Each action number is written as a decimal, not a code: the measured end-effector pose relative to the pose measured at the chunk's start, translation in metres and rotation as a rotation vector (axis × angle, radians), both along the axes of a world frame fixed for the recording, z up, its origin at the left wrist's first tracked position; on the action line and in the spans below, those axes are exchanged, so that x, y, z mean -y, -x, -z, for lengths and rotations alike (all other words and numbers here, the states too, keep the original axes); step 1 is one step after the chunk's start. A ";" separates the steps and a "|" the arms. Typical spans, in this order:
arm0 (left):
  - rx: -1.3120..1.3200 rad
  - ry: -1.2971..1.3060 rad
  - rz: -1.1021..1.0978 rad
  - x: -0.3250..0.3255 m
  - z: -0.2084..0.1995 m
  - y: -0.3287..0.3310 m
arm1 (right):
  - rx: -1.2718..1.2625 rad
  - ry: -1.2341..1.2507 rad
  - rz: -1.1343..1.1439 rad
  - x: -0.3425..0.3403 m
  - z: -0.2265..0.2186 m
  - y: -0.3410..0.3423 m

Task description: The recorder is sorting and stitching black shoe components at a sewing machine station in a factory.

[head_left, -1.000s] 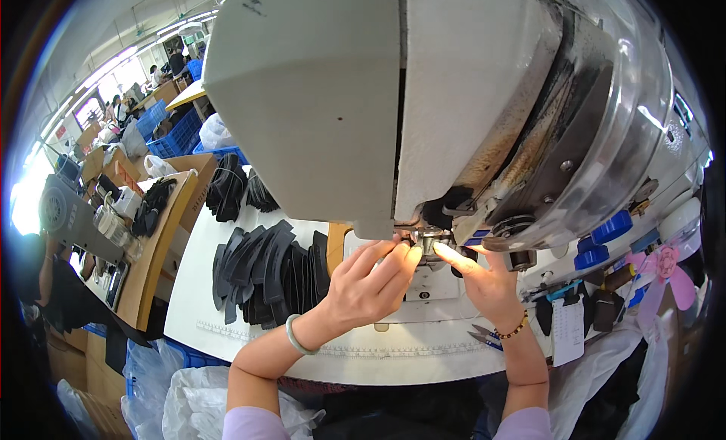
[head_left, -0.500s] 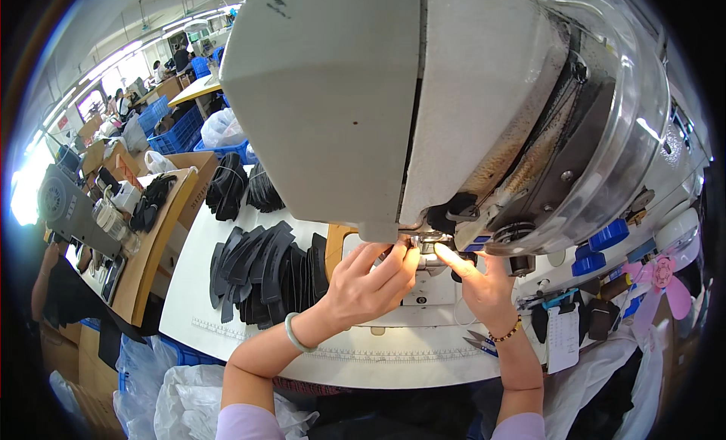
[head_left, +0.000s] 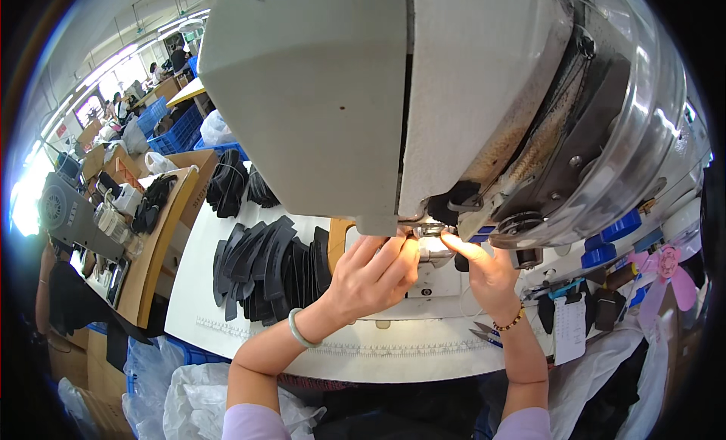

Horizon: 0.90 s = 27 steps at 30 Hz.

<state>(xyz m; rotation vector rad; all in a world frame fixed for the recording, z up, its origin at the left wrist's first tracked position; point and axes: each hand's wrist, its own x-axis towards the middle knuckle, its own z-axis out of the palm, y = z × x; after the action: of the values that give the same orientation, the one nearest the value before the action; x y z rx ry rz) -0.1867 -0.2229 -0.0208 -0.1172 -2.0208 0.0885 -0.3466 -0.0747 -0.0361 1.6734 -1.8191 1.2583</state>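
Note:
A large pale sewing machine point(head_left: 318, 99) fills the upper middle. Under its head my left hand point(head_left: 376, 277) is closed, with thumb and fingertips pressed together at the lit needle area. What they pinch is too small or hidden to make out. Opposite it my right hand point(head_left: 491, 277) points its index finger at the metal presser parts point(head_left: 429, 232), the tip touching or very close to them. Its other fingers are partly covered by the machine, and I see nothing held in it. Left of my hands lie fanned stacks of dark curved fabric pieces point(head_left: 261, 266) on the white table point(head_left: 204, 300).
Scissors point(head_left: 485, 334) lie near my right wrist. A pink fan point(head_left: 667, 270), blue containers point(head_left: 605, 247) and a white card point(head_left: 569, 330) are at the right. Further dark bundles point(head_left: 227, 184) sit at the back left. Another person's arm point(head_left: 45, 285) shows at the far left.
The view has shifted a little, so the machine head appears larger and further left. Both hands stay at the needle area with nearly the same finger positions.

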 end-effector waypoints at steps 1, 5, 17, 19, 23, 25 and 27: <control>0.010 -0.018 0.005 0.000 0.000 0.000 | 0.016 0.030 -0.027 0.001 0.000 0.001; -0.007 -0.016 0.008 0.002 -0.001 0.003 | -0.016 0.015 -0.033 0.003 0.004 0.007; -0.021 -0.059 0.021 0.003 0.000 0.003 | 0.034 0.224 0.040 0.007 0.009 0.007; -0.060 -0.034 0.039 0.003 -0.001 0.004 | 0.020 0.232 0.033 0.005 0.007 0.006; -0.049 -0.051 0.042 0.004 0.000 0.003 | -0.074 0.272 -0.045 0.005 0.006 0.010; -0.039 -0.124 0.113 0.011 0.001 0.003 | -0.094 0.287 -0.064 0.007 0.002 0.011; -0.060 -0.525 0.141 0.013 0.006 0.007 | -0.113 0.304 -0.077 0.008 -0.001 0.011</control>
<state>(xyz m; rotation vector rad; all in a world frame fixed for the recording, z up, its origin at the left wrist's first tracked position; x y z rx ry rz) -0.1936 -0.2362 -0.0268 0.0761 -1.9062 -0.5181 -0.3573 -0.0831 -0.0347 1.6203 -1.4290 1.3641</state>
